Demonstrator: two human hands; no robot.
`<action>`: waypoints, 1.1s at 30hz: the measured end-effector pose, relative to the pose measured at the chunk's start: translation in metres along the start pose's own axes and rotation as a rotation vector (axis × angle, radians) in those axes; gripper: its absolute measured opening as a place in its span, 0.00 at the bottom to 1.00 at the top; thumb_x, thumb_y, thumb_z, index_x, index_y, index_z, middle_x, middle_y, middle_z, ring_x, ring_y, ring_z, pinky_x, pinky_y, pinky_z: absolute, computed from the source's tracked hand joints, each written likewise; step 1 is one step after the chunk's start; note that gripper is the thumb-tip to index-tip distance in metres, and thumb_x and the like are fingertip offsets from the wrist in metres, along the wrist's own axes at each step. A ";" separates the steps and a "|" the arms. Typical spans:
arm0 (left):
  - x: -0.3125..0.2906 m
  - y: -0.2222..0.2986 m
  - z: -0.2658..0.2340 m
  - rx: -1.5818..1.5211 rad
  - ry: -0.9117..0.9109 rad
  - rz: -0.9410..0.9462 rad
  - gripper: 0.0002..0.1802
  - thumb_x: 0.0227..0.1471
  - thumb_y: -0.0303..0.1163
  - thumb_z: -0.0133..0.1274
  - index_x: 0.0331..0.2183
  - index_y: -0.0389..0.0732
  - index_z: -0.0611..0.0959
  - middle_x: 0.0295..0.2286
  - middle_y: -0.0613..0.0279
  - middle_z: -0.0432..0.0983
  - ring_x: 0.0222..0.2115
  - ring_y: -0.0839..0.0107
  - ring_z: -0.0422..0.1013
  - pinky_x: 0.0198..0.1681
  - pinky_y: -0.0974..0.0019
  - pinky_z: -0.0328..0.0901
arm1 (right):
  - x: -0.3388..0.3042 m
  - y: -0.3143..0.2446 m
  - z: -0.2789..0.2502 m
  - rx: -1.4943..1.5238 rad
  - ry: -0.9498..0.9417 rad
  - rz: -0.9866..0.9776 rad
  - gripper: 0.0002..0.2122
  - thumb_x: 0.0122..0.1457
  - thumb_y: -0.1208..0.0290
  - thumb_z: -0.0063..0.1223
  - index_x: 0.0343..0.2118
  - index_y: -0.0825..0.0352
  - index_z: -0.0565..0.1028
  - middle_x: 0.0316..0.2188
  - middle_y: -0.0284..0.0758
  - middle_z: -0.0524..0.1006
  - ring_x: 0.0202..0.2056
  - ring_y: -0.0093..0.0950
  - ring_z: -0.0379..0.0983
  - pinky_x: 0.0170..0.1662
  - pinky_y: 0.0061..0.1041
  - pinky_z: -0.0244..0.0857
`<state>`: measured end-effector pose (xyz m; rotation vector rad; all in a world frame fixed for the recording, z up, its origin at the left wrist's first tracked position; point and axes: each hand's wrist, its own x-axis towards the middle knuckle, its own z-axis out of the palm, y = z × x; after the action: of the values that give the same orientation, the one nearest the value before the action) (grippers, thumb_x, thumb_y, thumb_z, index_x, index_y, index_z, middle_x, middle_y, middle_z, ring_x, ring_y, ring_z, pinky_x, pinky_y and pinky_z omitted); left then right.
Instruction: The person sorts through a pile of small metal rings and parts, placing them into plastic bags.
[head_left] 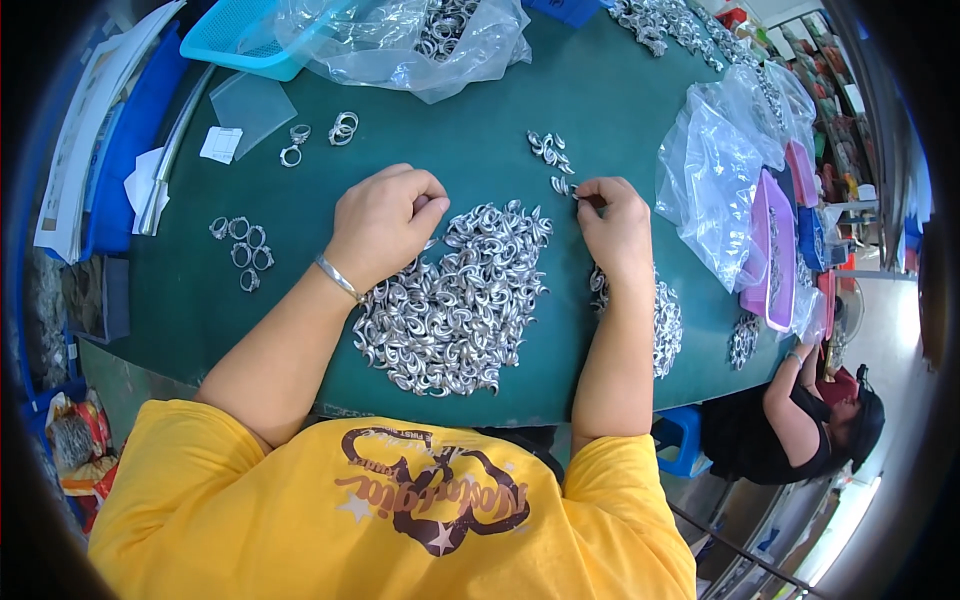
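A large heap of small curved silvery metal pieces (455, 305) lies on the green table (420, 130) in front of me. Over its upper left edge is my left hand (385, 222), closed with thumb against curled fingers; whatever it may hold is hidden. To the right, my right hand (615, 225) pinches one small silvery piece at its fingertips. Just beyond those fingertips lies a small group of similar pieces (549, 150). A second pile (667, 330) shows partly behind my right forearm.
Several silver rings (241, 256) lie at the left, with more rings (343, 128) farther off. A turquoise basket (235, 50) and a clear plastic bag (400, 60) stand at the back. Plastic bags (710, 180) and a purple tray (770, 250) line the right side, near another person (790, 420).
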<state>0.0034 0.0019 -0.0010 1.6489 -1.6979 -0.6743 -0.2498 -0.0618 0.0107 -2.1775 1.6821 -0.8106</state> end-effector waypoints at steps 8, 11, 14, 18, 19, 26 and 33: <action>0.000 0.000 0.001 0.002 0.012 0.026 0.05 0.47 0.32 0.56 0.26 0.42 0.81 0.23 0.64 0.73 0.23 0.67 0.70 0.27 0.66 0.64 | 0.004 -0.002 0.012 -0.022 0.055 -0.174 0.07 0.46 0.81 0.56 0.30 0.68 0.78 0.30 0.39 0.76 0.34 0.37 0.72 0.40 0.33 0.66; 0.001 0.000 0.002 0.005 0.003 0.018 0.05 0.47 0.32 0.56 0.26 0.42 0.81 0.23 0.63 0.72 0.23 0.67 0.70 0.27 0.66 0.64 | 0.006 -0.004 0.015 -0.087 0.057 -0.195 0.07 0.45 0.80 0.58 0.30 0.67 0.78 0.30 0.36 0.77 0.36 0.37 0.70 0.40 0.34 0.65; 0.000 0.000 0.002 0.008 0.006 0.017 0.05 0.47 0.32 0.56 0.26 0.42 0.81 0.23 0.63 0.72 0.23 0.67 0.70 0.27 0.66 0.64 | 0.005 -0.004 0.013 -0.100 0.051 -0.218 0.07 0.45 0.81 0.57 0.29 0.66 0.78 0.30 0.35 0.77 0.35 0.37 0.70 0.39 0.33 0.65; 0.001 0.001 0.000 0.024 -0.005 0.003 0.05 0.46 0.32 0.56 0.26 0.41 0.81 0.23 0.63 0.73 0.23 0.66 0.71 0.27 0.66 0.64 | 0.006 -0.003 0.013 -0.075 0.080 -0.204 0.06 0.45 0.81 0.57 0.28 0.66 0.78 0.28 0.35 0.77 0.34 0.37 0.71 0.38 0.33 0.65; 0.001 0.002 0.000 0.024 -0.003 0.005 0.05 0.46 0.32 0.56 0.26 0.41 0.81 0.23 0.63 0.73 0.23 0.66 0.71 0.27 0.66 0.64 | 0.005 -0.004 0.011 -0.076 0.082 -0.206 0.06 0.45 0.81 0.57 0.28 0.66 0.78 0.28 0.35 0.77 0.34 0.37 0.71 0.38 0.33 0.65; 0.000 0.001 0.001 0.022 -0.006 -0.014 0.05 0.47 0.32 0.56 0.26 0.42 0.81 0.24 0.63 0.73 0.24 0.66 0.71 0.27 0.66 0.64 | -0.007 -0.018 0.002 -0.041 -0.091 -0.037 0.03 0.47 0.78 0.57 0.26 0.69 0.78 0.26 0.42 0.76 0.29 0.42 0.74 0.35 0.35 0.68; 0.000 0.002 0.002 0.008 0.008 0.016 0.05 0.47 0.32 0.56 0.26 0.41 0.81 0.23 0.63 0.73 0.23 0.67 0.70 0.27 0.66 0.64 | -0.007 -0.010 -0.020 0.049 0.039 0.160 0.04 0.51 0.80 0.54 0.30 0.71 0.76 0.27 0.44 0.77 0.29 0.40 0.75 0.34 0.31 0.68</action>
<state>0.0006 0.0015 -0.0007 1.6390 -1.7087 -0.6535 -0.2547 -0.0497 0.0306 -1.9774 1.8080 -0.8459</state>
